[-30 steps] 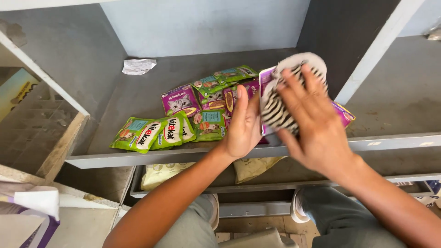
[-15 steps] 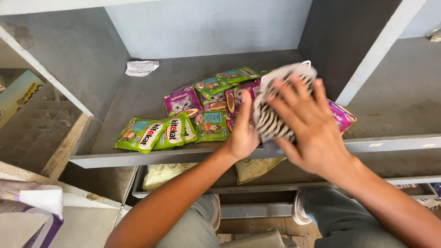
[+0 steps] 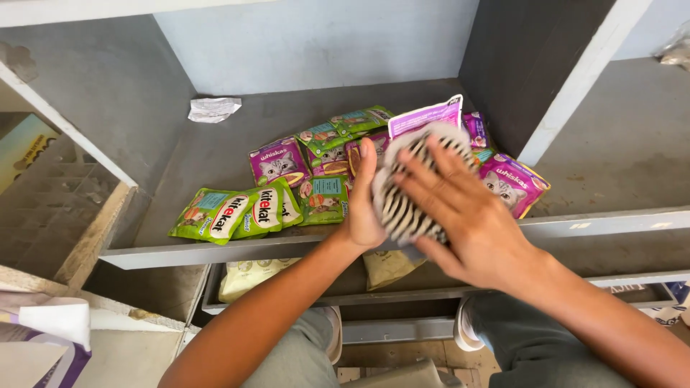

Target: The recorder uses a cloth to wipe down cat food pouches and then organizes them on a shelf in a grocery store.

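— Seemingly mid-wipe: what do the hands have?

— Both hands grip a black-and-white striped cloth (image 3: 410, 201) at the front edge of a grey shelf (image 3: 215, 251). The right hand (image 3: 467, 223) lies spread flat over it, fingers wide; the left hand (image 3: 363, 208) presses its side, thumb up. The cloth sits on a purple pet-food pouch (image 3: 425, 115) that stands tilted behind it.

— And around them?

— Green pouches (image 3: 237, 212) lie near the front left edge; more purple and green ones are heaped toward the middle and the right rear corner. One purple pouch (image 3: 512, 183) rests at the front right, its corner close to the lip. A crumpled white wrapper (image 3: 213, 108) sits at the back left.

— What could go wrong?

— Likely a sweep of the cloth nudging that front-right pouch over the edge onto the lower shelf (image 3: 402, 294), where pale packets already lie. The upright pouch could also flop over if the hands let go.
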